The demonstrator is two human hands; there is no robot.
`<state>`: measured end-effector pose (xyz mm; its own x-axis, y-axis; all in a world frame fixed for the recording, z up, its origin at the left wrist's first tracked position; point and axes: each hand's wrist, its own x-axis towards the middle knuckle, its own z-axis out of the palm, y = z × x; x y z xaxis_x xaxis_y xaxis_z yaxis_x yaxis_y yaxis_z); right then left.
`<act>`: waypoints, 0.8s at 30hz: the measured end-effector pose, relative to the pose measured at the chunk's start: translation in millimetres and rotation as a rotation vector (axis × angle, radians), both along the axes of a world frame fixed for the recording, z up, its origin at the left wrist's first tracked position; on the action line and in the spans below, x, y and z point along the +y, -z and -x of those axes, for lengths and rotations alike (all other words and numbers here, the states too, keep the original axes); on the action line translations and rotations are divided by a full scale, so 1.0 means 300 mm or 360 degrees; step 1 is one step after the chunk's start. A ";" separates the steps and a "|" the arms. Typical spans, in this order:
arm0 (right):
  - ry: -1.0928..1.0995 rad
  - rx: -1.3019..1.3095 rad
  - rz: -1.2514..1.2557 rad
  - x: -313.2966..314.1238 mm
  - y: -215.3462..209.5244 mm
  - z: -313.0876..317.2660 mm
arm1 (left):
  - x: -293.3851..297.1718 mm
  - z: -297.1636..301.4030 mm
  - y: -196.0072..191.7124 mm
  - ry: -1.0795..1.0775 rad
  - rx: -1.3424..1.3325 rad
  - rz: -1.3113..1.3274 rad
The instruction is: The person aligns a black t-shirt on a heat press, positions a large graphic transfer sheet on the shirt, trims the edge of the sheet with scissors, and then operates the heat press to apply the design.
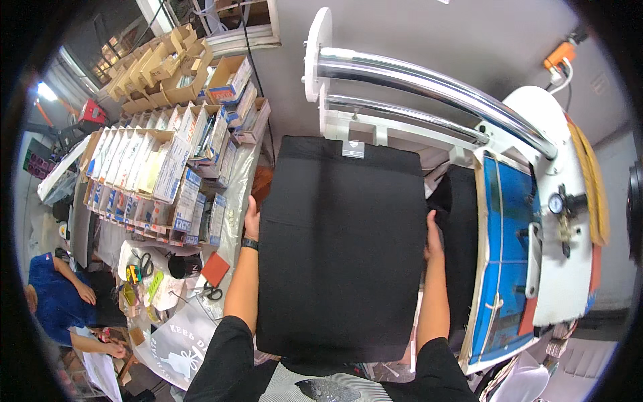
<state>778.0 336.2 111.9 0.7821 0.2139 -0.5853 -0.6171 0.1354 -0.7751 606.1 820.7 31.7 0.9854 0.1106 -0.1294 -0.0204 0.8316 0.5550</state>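
Black garment [341,248]: spread flat on the press platen, blue heat plate [504,254] swung off to its right. Left hand [252,221] and right hand [433,240] laid at its side edges, fingers together, smoothing judged under way; squaring required next

A garment-printing workshop: a heat press [516,241] with chrome arms, shelves of stacked cartons [167,167], scissors [213,292] on a cluttered table

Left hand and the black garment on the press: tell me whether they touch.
Touching. The head view shows the left hand pressed against the left edge of the black garment, fingers hidden behind the cloth. The right hand grips the opposite edge likewise.
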 end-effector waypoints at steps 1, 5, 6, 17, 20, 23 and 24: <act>0.0132 -0.0059 0.0000 -0.015 0.029 -0.039 | 0.028 -0.038 -0.004 -0.0243 0.0088 -0.0143; 0.0539 -0.0547 -0.0119 -0.093 0.146 -0.154 | 0.105 -0.156 -0.093 -0.1082 0.0295 -0.0468; 0.0620 -0.0600 -0.0171 -0.090 0.141 -0.168 | 0.133 -0.171 -0.110 -0.1170 0.0229 -0.0342; 0.0844 -0.0424 0.0161 -0.154 0.141 -0.240 | 0.180 -0.272 -0.203 -0.1451 0.0680 -0.0759; 0.0892 -0.0314 0.0207 -0.139 0.131 -0.257 | 0.241 -0.257 -0.115 -0.1456 0.0829 -0.1025; 0.0770 -0.0577 0.0149 -0.121 0.137 -0.264 | 0.346 -0.196 -0.037 -0.1287 0.0963 -0.0961; 0.0781 -0.0529 0.0108 -0.111 0.122 -0.259 | 0.309 -0.197 -0.059 -0.1322 0.0947 -0.0941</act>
